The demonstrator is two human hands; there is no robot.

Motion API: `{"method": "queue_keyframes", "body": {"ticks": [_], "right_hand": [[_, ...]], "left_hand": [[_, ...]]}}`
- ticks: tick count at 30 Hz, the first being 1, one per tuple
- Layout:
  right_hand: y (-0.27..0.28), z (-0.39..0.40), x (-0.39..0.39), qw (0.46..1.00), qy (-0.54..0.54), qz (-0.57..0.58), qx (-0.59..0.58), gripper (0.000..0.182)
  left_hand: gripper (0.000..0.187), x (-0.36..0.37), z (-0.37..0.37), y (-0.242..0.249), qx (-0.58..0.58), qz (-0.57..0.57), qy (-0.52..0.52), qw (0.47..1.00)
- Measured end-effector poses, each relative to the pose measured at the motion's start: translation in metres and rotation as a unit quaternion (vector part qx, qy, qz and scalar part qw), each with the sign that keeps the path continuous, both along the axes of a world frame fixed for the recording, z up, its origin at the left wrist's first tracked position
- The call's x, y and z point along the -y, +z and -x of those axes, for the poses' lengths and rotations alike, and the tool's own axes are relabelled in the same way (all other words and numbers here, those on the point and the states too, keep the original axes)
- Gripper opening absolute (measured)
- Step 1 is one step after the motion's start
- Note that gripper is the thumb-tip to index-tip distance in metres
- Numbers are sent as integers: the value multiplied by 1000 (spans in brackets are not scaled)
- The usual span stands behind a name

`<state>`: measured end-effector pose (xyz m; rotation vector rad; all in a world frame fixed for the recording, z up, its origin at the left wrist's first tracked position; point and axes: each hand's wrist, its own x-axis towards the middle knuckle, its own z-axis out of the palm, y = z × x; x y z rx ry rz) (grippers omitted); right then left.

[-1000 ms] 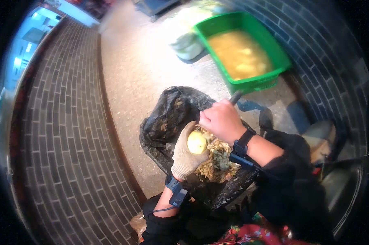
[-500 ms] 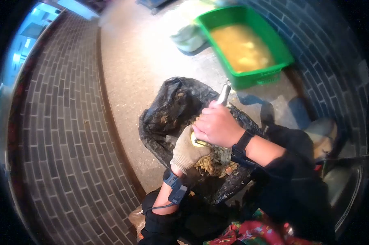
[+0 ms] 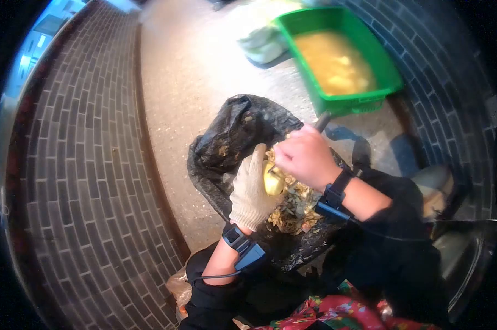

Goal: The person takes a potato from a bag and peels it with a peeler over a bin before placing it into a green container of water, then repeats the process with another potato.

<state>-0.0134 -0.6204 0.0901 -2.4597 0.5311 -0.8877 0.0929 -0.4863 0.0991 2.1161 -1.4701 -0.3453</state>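
Note:
My left hand, in a cream knitted glove, grips a pale yellow peeled potato from its left side, the index finger stretched along the top. My bare right hand is closed round a peeler, whose grey handle sticks out beyond the fist. The peeler's dark head shows right at the potato's surface. Both hands are over an opened black plastic bag. Thin peelings, brown and pale, lie heaped in the bag beneath them.
A green tub stands beyond the bag, holding cloudy yellowish water with pale lumps. Beside it lies a whitish plastic bag. Brick walls flank the concrete floor on both sides. A shoe is at the right; floral cloth shows at the bottom.
My right hand has shifted slightly right and away from the left, uncovering more of the potato. The gloved index finger now extends upward. The view has tilted slightly.

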Motion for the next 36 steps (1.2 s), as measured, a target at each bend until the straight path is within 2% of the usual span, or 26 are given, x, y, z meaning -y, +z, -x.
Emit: {"method": "queue_keyframes", "body": {"ticks": [3, 6, 7, 9, 10, 11, 13, 17, 19, 21, 22, 23, 25, 28, 29, 32, 35, 36], "right_hand": [[-8, 1, 0, 1000, 22, -3, -9, 28], [-15, 1, 24, 988, -70, 83, -110, 32], [-17, 1, 27, 988, -78, 83, -105, 32], [-23, 1, 28, 994, -102, -6, -47, 32], [-17, 0, 27, 996, -89, -11, -14, 33], [-11, 1, 24, 996, -85, -12, -15, 33], [1, 3, 17, 994, -60, -88, 9, 34], [1, 0, 6, 990, -26, -132, 48, 32], [-17, 1, 17, 986, -28, -157, 41, 31], [-26, 2, 33, 994, -97, 13, -50, 36], [-25, 2, 34, 991, -120, -52, -37, 36], [-25, 1, 32, 990, -126, -54, -33, 36], [-9, 1, 27, 990, -105, -90, 4, 31], [2, 0, 14, 991, -83, -101, 41, 29], [3, -1, 10, 989, -75, -104, 71, 29], [1, -4, 4, 989, -65, -103, 86, 29], [-12, -2, 13, 990, -65, -90, 82, 31], [-16, -1, 22, 993, -95, -51, 48, 31]], "left_hand": [[85, 0, 2, -5, 48, 47, -32, 997], [85, 0, 3, 9, 11, 55, -40, 998], [85, 1, 2, 11, 15, 55, -48, 997], [83, 0, -1, 11, -36, 100, -33, 994], [83, -2, -5, 9, -111, 76, -11, 991], [83, -3, -8, 8, -111, 76, -7, 991], [83, -1, -12, 9, -199, 47, -11, 979], [85, 2, -5, -2, -248, 44, -13, 968], [85, -1, -3, 1, -253, 41, -15, 966], [85, -2, -3, 5, -252, 41, -21, 967], [85, -1, -3, 7, -308, 74, -20, 948], [84, -1, -5, 8, -364, 105, -15, 925], [83, -4, -13, 2, -396, 88, 19, 914], [81, 0, -12, -3, -546, 80, 52, 832], [81, 1, -10, -7, -548, 80, 51, 831], [79, 4, -13, -34, -465, 74, 43, 881], [82, 1, -11, -22, -476, 34, 62, 877], [82, 1, -10, -17, -473, 36, 60, 878]]}}
